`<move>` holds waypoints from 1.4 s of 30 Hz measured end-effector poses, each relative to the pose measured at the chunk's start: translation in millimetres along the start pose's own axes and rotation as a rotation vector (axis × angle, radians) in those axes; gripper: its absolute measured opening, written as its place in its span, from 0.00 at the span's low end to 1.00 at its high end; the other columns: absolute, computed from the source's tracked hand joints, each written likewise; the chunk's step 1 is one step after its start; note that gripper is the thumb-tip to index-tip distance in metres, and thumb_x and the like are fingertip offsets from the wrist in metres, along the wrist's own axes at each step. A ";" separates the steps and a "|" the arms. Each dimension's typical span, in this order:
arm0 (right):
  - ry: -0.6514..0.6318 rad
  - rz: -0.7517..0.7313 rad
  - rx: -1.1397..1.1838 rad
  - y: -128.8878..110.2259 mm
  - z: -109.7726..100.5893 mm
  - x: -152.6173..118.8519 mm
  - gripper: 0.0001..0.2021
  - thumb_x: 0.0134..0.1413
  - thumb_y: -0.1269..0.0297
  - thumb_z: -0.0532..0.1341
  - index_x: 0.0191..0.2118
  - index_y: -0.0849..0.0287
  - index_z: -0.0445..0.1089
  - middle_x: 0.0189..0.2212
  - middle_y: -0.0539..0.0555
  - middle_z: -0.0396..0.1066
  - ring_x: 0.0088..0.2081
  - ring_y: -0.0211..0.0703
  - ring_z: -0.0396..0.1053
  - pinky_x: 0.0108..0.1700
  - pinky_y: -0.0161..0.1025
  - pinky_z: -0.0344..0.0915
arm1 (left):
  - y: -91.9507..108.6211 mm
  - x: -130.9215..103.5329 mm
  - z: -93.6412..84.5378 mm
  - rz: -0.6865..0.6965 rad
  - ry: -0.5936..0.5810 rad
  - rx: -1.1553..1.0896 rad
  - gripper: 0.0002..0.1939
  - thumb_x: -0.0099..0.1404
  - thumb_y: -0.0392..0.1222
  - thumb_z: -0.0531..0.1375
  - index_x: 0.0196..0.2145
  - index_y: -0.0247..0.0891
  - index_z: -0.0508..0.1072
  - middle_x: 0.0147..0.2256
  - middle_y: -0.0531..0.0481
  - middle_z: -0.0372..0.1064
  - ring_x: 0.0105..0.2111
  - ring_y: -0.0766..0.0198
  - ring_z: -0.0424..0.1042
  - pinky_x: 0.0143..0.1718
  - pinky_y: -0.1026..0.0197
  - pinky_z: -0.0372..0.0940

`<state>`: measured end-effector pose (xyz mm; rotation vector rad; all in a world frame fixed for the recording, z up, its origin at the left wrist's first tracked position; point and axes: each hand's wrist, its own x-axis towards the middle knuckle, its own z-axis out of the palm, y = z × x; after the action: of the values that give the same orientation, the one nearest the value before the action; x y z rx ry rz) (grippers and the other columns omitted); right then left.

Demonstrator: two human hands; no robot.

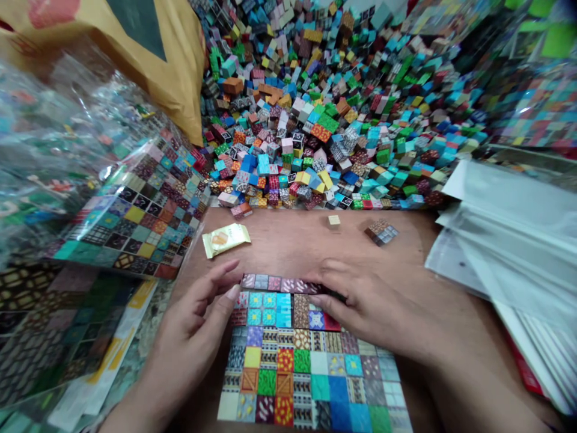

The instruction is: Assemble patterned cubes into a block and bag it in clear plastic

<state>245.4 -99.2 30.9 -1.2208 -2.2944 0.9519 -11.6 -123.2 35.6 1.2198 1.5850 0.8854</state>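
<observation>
Left hand point(192, 319) curved, grip spread apart, right hand point(360, 300) bent over block row point(282, 282), can't tell its grip, bright patterned block sheet point(320, 364) below

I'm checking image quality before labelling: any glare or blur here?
Head view: white glare streaks the wrapped blocks at left; same view, the packs at upper right look smeared; same view, the block grid at lower centre reads more clearly.

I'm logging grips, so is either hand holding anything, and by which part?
Left hand and right hand flank the back block row at its ends; actual grip can't be told.
</observation>
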 end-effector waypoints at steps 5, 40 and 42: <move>-0.002 -0.009 -0.047 -0.4 1.1 0.9 0.12 0.67 0.66 0.56 0.49 0.60 0.74 0.45 0.58 0.75 0.47 0.48 0.72 0.50 0.46 0.68 | -2.6 0.7 0.3 0.035 0.008 0.017 0.23 0.66 0.56 0.63 0.56 0.46 0.73 0.56 0.48 0.73 0.53 0.53 0.74 0.62 0.45 0.65; -0.090 -0.038 -0.114 -8.3 5.8 -4.6 0.32 0.57 0.53 0.68 0.64 0.59 0.65 0.59 0.61 0.71 0.59 0.55 0.67 0.61 0.52 0.63 | -30.8 18.9 -9.4 0.783 -0.386 0.774 0.41 0.66 0.56 0.63 0.71 0.52 0.51 0.66 0.45 0.60 0.70 0.44 0.49 0.69 0.34 0.48; -0.082 -0.041 -0.102 -8.4 5.6 -4.1 0.32 0.57 0.53 0.68 0.64 0.58 0.66 0.58 0.62 0.71 0.59 0.55 0.68 0.60 0.52 0.64 | -29.3 20.5 -8.7 0.787 -0.386 0.767 0.39 0.66 0.57 0.63 0.70 0.50 0.55 0.65 0.44 0.62 0.70 0.44 0.51 0.69 0.34 0.48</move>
<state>239.5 -108.1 33.0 -1.1904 -2.4500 0.8957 -30.7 -110.8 6.7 2.4896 1.1257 0.4159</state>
